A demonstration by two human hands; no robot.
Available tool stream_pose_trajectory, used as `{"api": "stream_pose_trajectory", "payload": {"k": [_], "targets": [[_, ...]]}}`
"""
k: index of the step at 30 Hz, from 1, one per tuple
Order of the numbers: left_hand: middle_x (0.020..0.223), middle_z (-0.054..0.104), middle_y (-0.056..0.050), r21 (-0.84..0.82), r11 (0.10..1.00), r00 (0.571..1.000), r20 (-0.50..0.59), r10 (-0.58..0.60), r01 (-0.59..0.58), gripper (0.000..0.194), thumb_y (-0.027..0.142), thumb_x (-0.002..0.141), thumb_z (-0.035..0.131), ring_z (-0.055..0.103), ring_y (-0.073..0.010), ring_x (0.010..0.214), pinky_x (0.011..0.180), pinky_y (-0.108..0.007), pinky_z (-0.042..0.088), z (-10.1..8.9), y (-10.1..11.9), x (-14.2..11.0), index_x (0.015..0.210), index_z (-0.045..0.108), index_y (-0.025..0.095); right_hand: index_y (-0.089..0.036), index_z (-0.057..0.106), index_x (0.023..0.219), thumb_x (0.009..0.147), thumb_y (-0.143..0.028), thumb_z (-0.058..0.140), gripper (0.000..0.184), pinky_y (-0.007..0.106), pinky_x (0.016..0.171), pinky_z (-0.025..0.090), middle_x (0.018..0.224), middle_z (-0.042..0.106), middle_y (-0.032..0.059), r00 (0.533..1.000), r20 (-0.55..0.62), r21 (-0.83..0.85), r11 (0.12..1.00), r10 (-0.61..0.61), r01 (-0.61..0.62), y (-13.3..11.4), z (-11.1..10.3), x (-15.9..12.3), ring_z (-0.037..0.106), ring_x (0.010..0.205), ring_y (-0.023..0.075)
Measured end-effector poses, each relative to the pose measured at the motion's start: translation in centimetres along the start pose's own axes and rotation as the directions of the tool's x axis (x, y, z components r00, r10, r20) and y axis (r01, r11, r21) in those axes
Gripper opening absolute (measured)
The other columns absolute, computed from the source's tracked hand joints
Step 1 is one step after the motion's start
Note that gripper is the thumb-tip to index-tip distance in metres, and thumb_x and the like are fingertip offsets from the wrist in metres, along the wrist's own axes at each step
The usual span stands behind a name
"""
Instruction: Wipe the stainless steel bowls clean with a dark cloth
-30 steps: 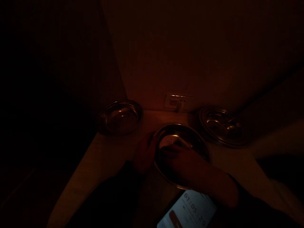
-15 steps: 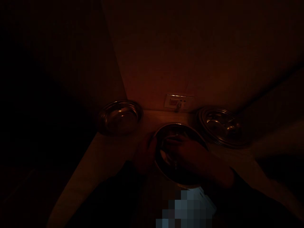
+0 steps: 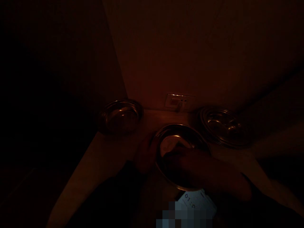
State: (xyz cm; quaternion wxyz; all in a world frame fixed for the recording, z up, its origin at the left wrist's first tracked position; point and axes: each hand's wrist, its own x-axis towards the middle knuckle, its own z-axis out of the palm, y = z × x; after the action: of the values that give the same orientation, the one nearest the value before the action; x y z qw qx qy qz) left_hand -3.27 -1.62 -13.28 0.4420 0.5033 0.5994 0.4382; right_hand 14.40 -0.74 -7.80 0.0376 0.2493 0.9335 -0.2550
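A round, shiny steel plate with a raised rim is tilted in the middle of the dim view. My left hand is closed on its left rim, thumb near the edge. Over the inside of the plate lies my right hand, fingers curled down against the metal. Deep shadow covers those fingertips, and what they hold, if anything, I cannot make out. Below the plate glows a lit screen showing digits, partly blurred into blocks.
Another steel dish stands at the left of the pale wooden tabletop. To the right is a stack of steel plates. A wall socket with a plug sits behind. The left side is very dark.
My right hand has slid down and toward me within the plate, baring more of its shiny far inside. My left hand keeps its hold on the rim. More of the lit screen shows.
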Motion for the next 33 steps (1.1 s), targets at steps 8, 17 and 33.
{"api": "stream_pose_trajectory", "payload": {"k": [8, 17, 33], "targets": [[0.111, 0.068, -0.007, 0.004, 1.0, 1.0, 0.001, 0.014, -0.014, 0.033, 0.029, 0.089, 0.04, 0.061, -0.0201, 0.102, 0.091, -0.031, 0.044, -0.1, 0.2, 0.1, 0.11, 0.062, 0.016, -0.02, 0.057, 0.124, 0.087, -0.014, 0.046, 0.039, 0.042, 0.098, 0.042, 0.134, 0.054, 0.008, 0.969, -0.161, -0.204, 0.954, 0.187, -0.218, 0.8, 1.2, 1.7, 0.045, 0.124, 0.0255], [0.114, 0.067, -0.007, 0.021, 1.0, 1.0, 0.02, 0.017, -0.017, 0.034, 0.03, 0.09, 0.04, 0.061, -0.0202, 0.103, 0.092, -0.033, 0.044, 0.0, 0.2, 0.1, 0.114, 0.061, 0.017, -0.019, 0.053, 0.127, 0.087, -0.013, 0.044, 0.042, 0.045, 0.086, 0.05, 0.136, 0.052, 0.0101, 0.965, -0.144, -0.31, 0.916, 0.22, -0.255, 1.6, 1.1, 1.3, 0.046, 0.121, 0.0311], [0.112, 0.068, -0.006, 0.017, 1.0, 1.0, -0.028, 0.0, 0.001, 0.033, 0.029, 0.089, 0.04, 0.061, -0.0196, 0.102, 0.092, -0.031, 0.044, 0.0, 0.2, 0.1, 0.11, 0.062, 0.016, -0.018, 0.052, 0.129, 0.087, -0.013, 0.045, 0.043, 0.043, 0.096, 0.044, 0.14, 0.048, 0.0096, 0.976, -0.121, -0.191, 0.961, 0.179, -0.2, 0.0, 1.3, 1.6, 0.043, 0.127, 0.0256]]}}
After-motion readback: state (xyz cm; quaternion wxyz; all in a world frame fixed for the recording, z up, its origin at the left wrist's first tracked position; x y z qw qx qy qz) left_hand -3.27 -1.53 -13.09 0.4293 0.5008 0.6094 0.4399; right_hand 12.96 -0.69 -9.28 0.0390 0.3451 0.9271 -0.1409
